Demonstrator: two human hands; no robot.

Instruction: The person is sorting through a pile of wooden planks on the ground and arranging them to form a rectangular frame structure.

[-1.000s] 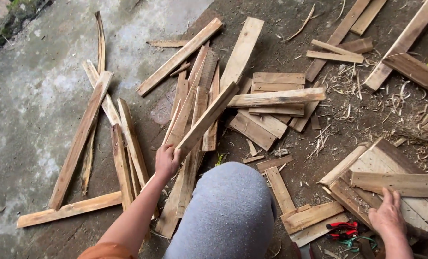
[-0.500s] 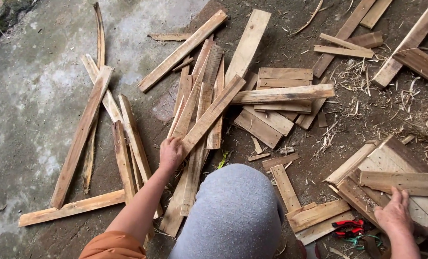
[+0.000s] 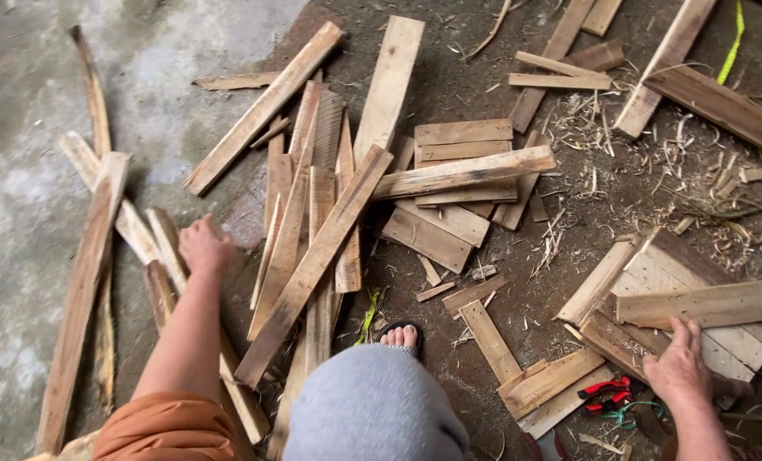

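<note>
Big heap of pale, rough-sawn wooden slats [image 3: 313, 248] lies crisscrossed on the dirt floor [image 3: 501, 68], front and centre; smaller stack of boards [image 3: 697, 307] sits at right; left hand [image 3: 203, 248] rests on narrow slats at the heap's left edge, fingers loosely together, clamped on nothing; right hand [image 3: 677, 369] lies flat on the boards, fingers slightly spread; red-handled pliers [image 3: 605, 394] lie just beside it.

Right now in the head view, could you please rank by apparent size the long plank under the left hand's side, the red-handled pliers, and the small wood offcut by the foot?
1. Long diagonal plank, clearly largest.
2. Red-handled pliers and small offcut: look alike, so unranked.
</note>
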